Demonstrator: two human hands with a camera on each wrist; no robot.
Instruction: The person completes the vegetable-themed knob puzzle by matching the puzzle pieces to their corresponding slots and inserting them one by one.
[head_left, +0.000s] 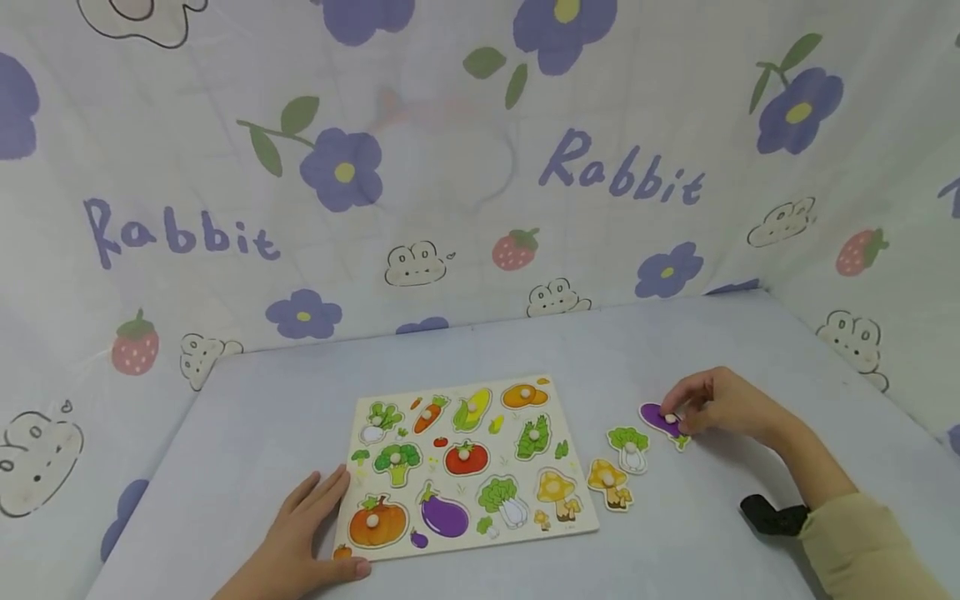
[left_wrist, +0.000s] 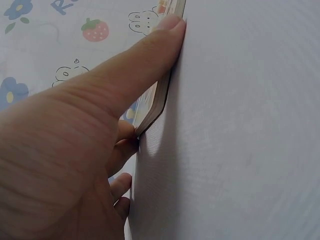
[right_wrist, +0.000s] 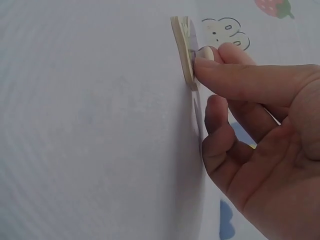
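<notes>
A wooden vegetable puzzle board (head_left: 468, 492) lies flat on the table. My left hand (head_left: 300, 533) rests at its near left corner, thumb (left_wrist: 145, 55) along the front edge and fingers beside the left edge. To the board's right, my right hand (head_left: 723, 412) pinches the small knob (right_wrist: 205, 53) of a purple eggplant piece (head_left: 654, 412) between thumb and forefinger. The eggplant's green stem end points toward me. A bok choy piece (head_left: 626, 437) and a yellow mushroom piece (head_left: 621, 497) lie between it and the board. The board's eggplant, bok choy and mushroom recesses show pictures without knobs.
Several knobbed pieces, among them a tomato (head_left: 474, 460) and a pumpkin (head_left: 390, 529), sit in the board. A black object (head_left: 772, 515) is at the right wrist by the sleeve. A printed curtain (head_left: 465, 192) hangs behind the pale table (head_left: 258, 400).
</notes>
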